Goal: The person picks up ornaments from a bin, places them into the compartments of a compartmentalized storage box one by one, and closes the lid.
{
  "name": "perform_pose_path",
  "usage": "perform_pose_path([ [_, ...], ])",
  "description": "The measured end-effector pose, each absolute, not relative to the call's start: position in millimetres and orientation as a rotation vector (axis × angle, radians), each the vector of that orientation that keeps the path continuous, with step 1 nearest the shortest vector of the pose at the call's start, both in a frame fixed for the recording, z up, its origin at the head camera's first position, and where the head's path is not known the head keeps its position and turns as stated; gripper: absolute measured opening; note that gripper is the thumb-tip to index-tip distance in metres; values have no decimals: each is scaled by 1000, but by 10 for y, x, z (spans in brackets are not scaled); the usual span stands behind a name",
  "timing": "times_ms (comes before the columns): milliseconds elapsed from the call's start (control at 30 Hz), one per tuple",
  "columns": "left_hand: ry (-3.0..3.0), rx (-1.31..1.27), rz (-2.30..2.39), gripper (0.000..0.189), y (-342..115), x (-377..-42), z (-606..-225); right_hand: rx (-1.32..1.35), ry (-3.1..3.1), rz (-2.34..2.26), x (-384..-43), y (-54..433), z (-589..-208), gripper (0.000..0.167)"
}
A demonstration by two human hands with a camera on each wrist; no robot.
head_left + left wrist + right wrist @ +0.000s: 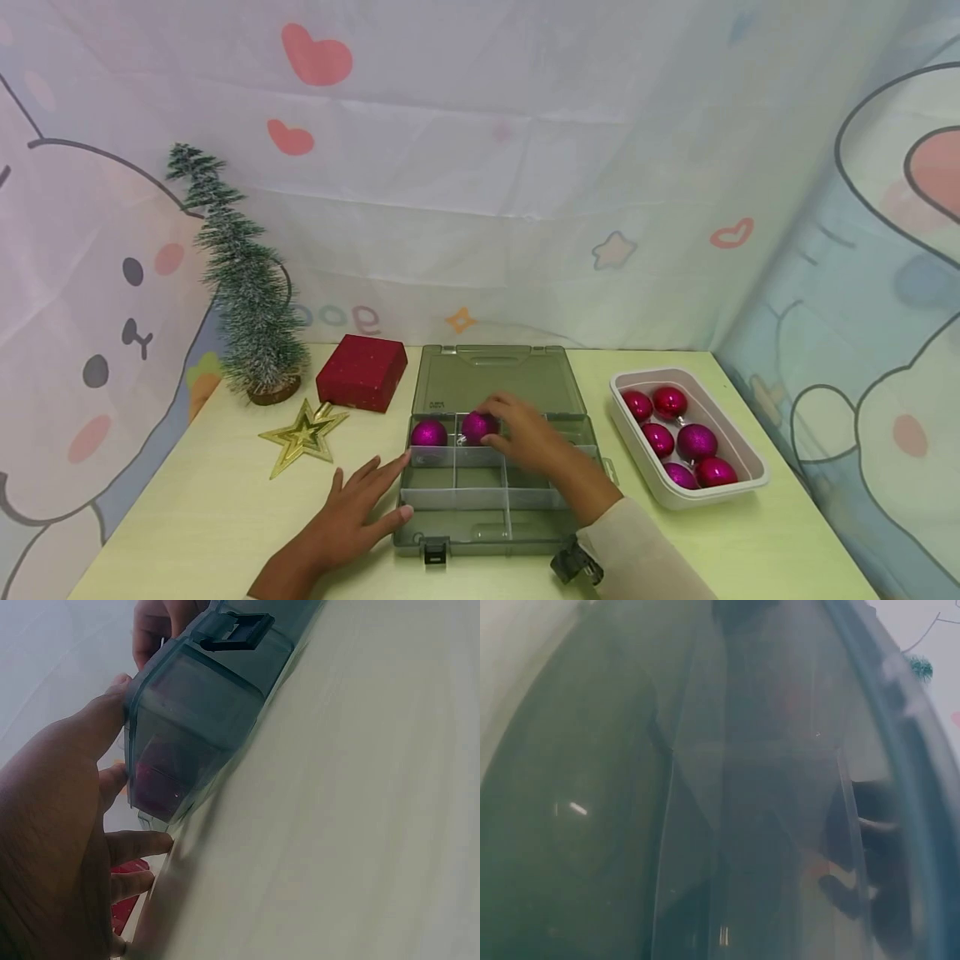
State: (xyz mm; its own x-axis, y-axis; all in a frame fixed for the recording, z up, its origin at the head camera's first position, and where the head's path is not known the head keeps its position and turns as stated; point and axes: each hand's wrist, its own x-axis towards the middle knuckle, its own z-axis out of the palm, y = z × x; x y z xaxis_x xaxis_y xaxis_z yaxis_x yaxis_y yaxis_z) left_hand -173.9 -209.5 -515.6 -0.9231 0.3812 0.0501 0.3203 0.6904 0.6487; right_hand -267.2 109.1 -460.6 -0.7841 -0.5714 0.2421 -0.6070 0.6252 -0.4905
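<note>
A grey-green see-through compartment box (pixel 480 549) lies on the table with its lid (pixel 498 379) folded back. My right hand (pixel 528 437) holds a purple glitter Christmas ball (pixel 476 427) with its fingers, in the middle compartment of the back row. Another purple ball (pixel 429 432) sits in the back left compartment. Along the box's left side rests my left hand (pixel 341 521), fingers spread and thumb at the rim. In the left wrist view its fingers (pixel 139 846) lie close to the box wall (pixel 202 697). Through the plastic, the right wrist view shows dark right-hand fingers (pixel 881 870).
On the right stands a white bin (pixel 660 492) with several red and purple balls. At the left are a gold star (pixel 303 435), a dark red box (pixel 362 372) and a small frosted tree (pixel 251 300). A printed cloth (pixel 465 167) hangs behind the table.
</note>
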Motion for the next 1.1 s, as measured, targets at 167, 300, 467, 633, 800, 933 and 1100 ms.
perform_pose_path([
  [167,2813,596,1044,74,-2100,-1730,-5123,1024,-2786,858,-2671,1092,-4606,39],
  [300,2805,588,1044,74,-2101,-1736,-5133,1009,-2814,865,-2668,1087,-4607,40],
  [467,2800,582,1046,74,-2098,-1758,-5174,1004,-2828,840,-2664,1089,-4615,39],
  [633,2797,578,1054,74,-2100,-1754,-5185,1025,-2813,816,-2655,1089,-4616,39],
  [800,2799,580,1047,74,-2104,-1745,-5168,1042,-2797,800,-2661,1093,-4616,39],
  [933,2806,582,1055,74,-2093,-1743,-5181,1039,-2778,813,-2663,1098,-4619,38],
  [1100,2798,577,1060,74,-2088,-1739,-5170,1006,-2756,871,-2662,1121,-4613,37],
])
